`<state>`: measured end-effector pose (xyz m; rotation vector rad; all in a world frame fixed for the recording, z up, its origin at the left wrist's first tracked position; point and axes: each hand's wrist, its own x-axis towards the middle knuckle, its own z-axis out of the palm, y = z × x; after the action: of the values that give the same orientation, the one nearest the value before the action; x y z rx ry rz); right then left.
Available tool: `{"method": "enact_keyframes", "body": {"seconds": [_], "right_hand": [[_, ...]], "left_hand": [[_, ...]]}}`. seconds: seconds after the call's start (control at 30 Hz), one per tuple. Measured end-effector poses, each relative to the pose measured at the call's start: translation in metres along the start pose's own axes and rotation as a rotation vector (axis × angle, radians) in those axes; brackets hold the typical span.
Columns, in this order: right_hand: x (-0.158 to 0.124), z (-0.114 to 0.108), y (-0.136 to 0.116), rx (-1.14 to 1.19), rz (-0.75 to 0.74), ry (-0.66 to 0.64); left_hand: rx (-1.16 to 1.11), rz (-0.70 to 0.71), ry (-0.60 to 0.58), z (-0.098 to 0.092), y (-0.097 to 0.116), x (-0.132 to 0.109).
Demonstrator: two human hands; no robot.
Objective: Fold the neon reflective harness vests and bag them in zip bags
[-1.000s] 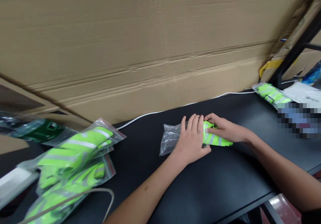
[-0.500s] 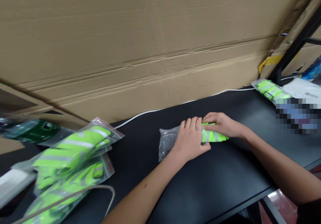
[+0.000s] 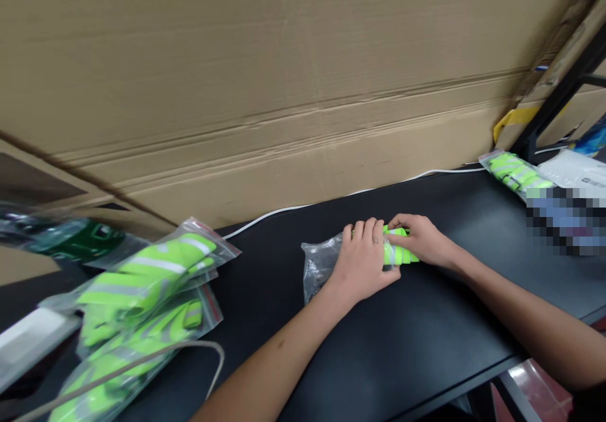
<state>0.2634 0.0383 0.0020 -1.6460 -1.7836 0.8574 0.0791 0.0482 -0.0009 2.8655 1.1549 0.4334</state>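
Observation:
My left hand (image 3: 360, 259) is closed over a clear plastic bag (image 3: 318, 263) near the middle of the black table, its fingers wrapped over the bag's mouth end. A folded neon-yellow reflective vest or strap bundle (image 3: 401, 255) with silver stripes sticks out of the bag to the right. Its exact kind cannot be made out. My right hand (image 3: 420, 238) pinches this fabric at its top edge, close beside the left fingertips. The fabric inside the bag is mostly hidden under my left hand.
Zip bags of neon reflective gear (image 3: 156, 277) lie piled at the left, near a green bottle (image 3: 88, 238) and a grey cord (image 3: 142, 354). Another packed bag (image 3: 516, 173) lies far right by a white package (image 3: 575, 173). Cardboard (image 3: 284, 94) walls the back.
Less of the neon fabric shows to the right of my left hand, and its end sits closer to the bag. My right hand has shifted slightly; the view has turned a little left.

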Motion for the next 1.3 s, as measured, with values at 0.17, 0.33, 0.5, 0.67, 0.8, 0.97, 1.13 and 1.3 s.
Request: {"method": "enact_keyframes", "body": {"seconds": [0.17, 0.33, 0.5, 0.67, 0.8, 0.97, 1.13, 1.3], "right_hand": [[0.004, 0.016, 0.003, 0.29, -0.004, 0.02], [0.003, 0.022, 0.0, 0.58, 0.008, -0.034], [0.0, 0.007, 0.0, 0.665, 0.103, -0.137], [-0.004, 0.0, 0.0, 0.506, 0.211, -0.074], [-0.008, 0.005, -0.01, 0.715, 0.137, -0.127], [-0.005, 0.004, -0.007, 0.832, 0.126, -0.26], [0.003, -0.011, 0.006, 0.774, 0.217, -0.192], [-0.005, -0.025, -0.004, 0.3, 0.014, -0.307]], "left_hand": [[-0.022, 0.07, 0.022, -0.001, 0.001, 0.001], [-0.071, 0.128, 0.107, 0.002, -0.002, 0.0], [-0.078, 0.113, 0.12, 0.002, -0.006, -0.001], [-0.042, 0.136, 0.119, 0.003, -0.003, -0.001], [-0.012, 0.133, 0.136, 0.005, -0.003, 0.001], [-0.028, 0.09, 0.084, 0.006, -0.002, 0.002], [-0.228, -0.047, -0.06, -0.021, -0.008, 0.006], [-0.29, -0.222, -0.254, -0.055, -0.035, 0.013]]}}
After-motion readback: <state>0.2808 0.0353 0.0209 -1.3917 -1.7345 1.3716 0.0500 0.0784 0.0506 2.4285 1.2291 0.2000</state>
